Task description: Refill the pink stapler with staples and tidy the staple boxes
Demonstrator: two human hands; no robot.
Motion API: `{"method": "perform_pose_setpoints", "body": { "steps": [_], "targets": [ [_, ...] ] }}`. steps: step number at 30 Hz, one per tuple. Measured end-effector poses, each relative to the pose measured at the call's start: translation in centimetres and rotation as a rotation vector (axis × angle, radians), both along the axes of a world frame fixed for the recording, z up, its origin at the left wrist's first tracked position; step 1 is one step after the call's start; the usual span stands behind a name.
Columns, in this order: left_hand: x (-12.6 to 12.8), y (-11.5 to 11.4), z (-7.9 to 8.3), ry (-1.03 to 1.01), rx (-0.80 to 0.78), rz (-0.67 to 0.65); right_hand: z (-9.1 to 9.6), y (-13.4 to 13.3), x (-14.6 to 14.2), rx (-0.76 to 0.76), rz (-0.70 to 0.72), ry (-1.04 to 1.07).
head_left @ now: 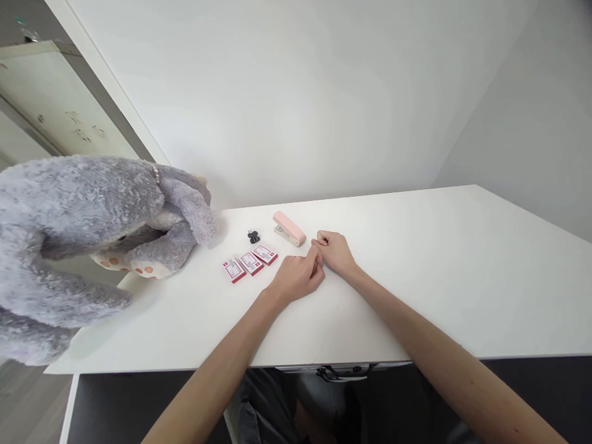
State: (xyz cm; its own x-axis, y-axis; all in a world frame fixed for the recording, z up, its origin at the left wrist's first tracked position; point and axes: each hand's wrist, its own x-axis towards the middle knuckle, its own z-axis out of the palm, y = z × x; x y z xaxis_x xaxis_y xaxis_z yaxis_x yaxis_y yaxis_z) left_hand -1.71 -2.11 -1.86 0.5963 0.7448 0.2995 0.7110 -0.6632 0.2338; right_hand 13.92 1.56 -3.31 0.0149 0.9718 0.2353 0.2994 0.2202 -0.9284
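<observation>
My left hand [298, 277] rests on the white table [416, 290], its fingers curled closed. My right hand [337, 253] lies beside it in a fist, and the two hands meet at the fingers. I see nothing sticking out of either one. Just beyond them is a pink stapler [290, 228], tilted toward the right hand. To the left of my left hand, small red-and-white boxes lie in a slanting row: a near one [234, 270], a middle one [251, 263] and a far one [265, 254]. Behind the boxes sits a small black item [253, 236], too small to name.
A large grey plush toy [92, 203] leans over the table's left end. The white wall [300, 105] rises along the back edge. Beyond the left side stands a pale metal cabinet [60, 105]. The table's front edge runs beneath my forearms.
</observation>
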Motion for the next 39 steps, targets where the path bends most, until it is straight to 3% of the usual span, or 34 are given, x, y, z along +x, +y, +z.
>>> {"method": "perform_pose_setpoints", "body": {
  "steps": [5,12,18,24,32,39],
  "targets": [
    [0.1,-0.1,-0.2,-0.015,-0.005,0.053,0.0,-0.1,0.0,0.012,0.001,-0.027],
    [0.2,0.7,0.5,-0.209,0.257,0.404,-0.3,0.1,-0.4,0.055,0.02,-0.088],
    [-0.3,1.0,-0.1,-0.173,0.339,0.549,-0.3,0.2,-0.4,0.062,0.013,-0.096],
    [-0.7,1.2,-0.8,-0.148,0.255,0.521,-0.2,0.1,-0.4,0.061,0.024,-0.098],
    [-0.6,1.2,-0.5,-0.157,0.184,0.44,-0.3,0.0,-0.5,0.055,0.022,-0.104],
    [-0.5,1.2,-0.5,-0.14,0.177,0.41,-0.2,0.2,-0.3,0.084,-0.051,-0.09]
  ]
}}
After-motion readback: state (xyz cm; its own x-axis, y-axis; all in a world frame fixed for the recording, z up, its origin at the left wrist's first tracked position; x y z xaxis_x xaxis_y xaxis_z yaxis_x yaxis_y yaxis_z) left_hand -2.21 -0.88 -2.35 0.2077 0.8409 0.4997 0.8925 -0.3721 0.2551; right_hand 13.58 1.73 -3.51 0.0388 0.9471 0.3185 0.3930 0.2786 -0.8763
